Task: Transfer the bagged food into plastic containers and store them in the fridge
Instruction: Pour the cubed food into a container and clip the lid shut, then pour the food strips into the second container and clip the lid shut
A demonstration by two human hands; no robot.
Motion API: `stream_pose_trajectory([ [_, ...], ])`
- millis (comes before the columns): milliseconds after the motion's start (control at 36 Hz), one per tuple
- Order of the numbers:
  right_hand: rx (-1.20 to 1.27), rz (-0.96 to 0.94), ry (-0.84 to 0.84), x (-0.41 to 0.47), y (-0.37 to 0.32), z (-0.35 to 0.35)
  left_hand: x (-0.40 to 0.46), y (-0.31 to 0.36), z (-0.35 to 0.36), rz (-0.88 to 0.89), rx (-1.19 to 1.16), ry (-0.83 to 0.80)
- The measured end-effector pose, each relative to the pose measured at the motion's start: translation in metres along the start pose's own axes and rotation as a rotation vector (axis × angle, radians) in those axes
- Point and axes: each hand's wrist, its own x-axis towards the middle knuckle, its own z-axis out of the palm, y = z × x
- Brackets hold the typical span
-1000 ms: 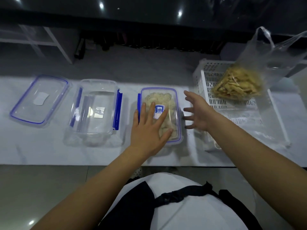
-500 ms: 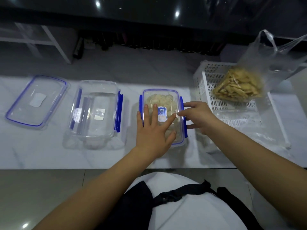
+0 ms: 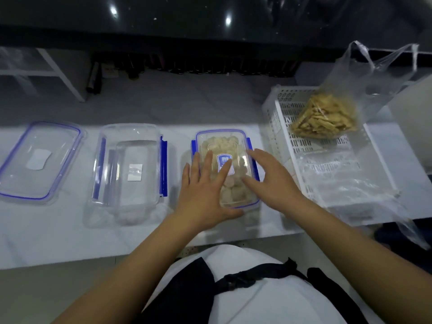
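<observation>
On the counter [image 3: 58, 235] four things sit in a row. Far left lies a loose lid [image 3: 38, 160]. Next to it, on its right, is an empty container [image 3: 131, 169]. Right of that is the filled container [image 3: 225, 167] with its lid on, and the left hand [image 3: 205, 190] and right hand [image 3: 272, 176] rest on top. Far right is a basket [image 3: 327, 160] with a bag of food [image 3: 327, 118] in its back part
</observation>
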Motion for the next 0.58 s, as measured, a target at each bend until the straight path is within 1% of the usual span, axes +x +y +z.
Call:
stream_pose_trajectory([
  [28,-0.124,-0.068,-0.071,-0.011,0.003,0.002,-0.003,-0.007,-0.001,-0.001,0.037,-0.002],
  [83,-0.452,-0.147,-0.192,-0.028,0.012,0.008,-0.006,-0.019,-0.003,0.016,0.043,-0.019],
  [111,-0.582,-0.173,-0.22,-0.035,0.017,0.01,-0.006,-0.023,-0.004,0.039,0.026,-0.028],
  [167,-0.711,-0.19,-0.23,-0.041,0.024,0.012,-0.003,-0.028,-0.005,0.09,0.028,-0.031],
  [250,-0.757,-0.168,-0.172,-0.035,0.029,0.009,0.008,-0.026,-0.005,0.121,0.052,-0.02],
  [361,-0.763,-0.103,-0.122,-0.017,0.033,0.003,0.032,-0.017,-0.01,0.145,0.002,-0.003],
  [417,-0.735,-0.075,-0.108,-0.011,0.034,-0.001,0.044,-0.013,-0.014,0.149,0.005,-0.013],
  [500,-0.694,-0.062,-0.101,-0.009,0.034,-0.011,0.056,-0.005,-0.023,0.141,0.018,-0.069],
  [583,-0.579,-0.042,-0.049,-0.015,0.038,-0.029,0.061,0.006,-0.044,0.098,-0.077,-0.108],
])
